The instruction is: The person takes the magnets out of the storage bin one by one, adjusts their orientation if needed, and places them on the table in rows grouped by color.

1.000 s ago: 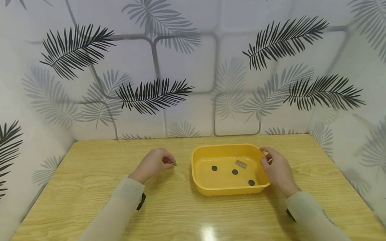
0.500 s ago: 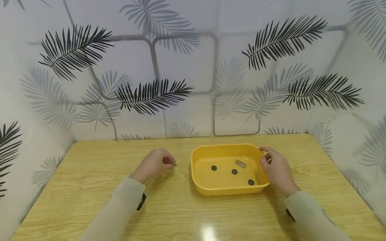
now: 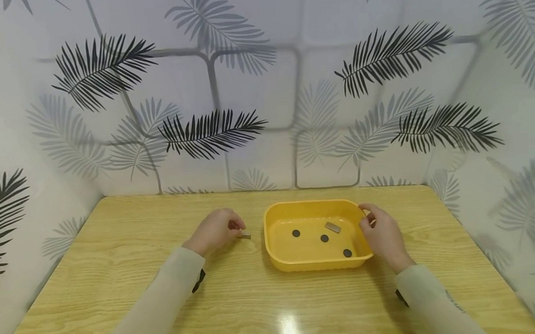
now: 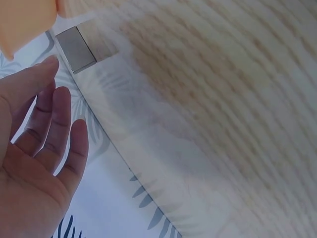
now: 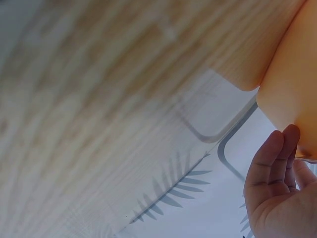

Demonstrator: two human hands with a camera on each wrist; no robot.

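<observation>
Sitting on the wood-grain counter (image 3: 256,304), the small metallic block (image 3: 246,235) is right by the fingertips of the left hand (image 3: 214,232), a bit left of the yellow tub (image 3: 318,265). From the left wrist view that hand isn't gripping anything: fingers loose and slightly bent, thumb tip just beside the block. Can't really tell if anything's actually touching it. The right hand (image 3: 386,235) has hold of the tub at its right-hand rim, fingers up against the outer wall. Inside the tub you've got three dark round discs (image 3: 324,238) spread out on the bottom, plus a second block (image 3: 332,227) lying at an angle near the back. Behind it all is white wallpaper (image 3: 264,96) with black and grey palm leaves.
</observation>
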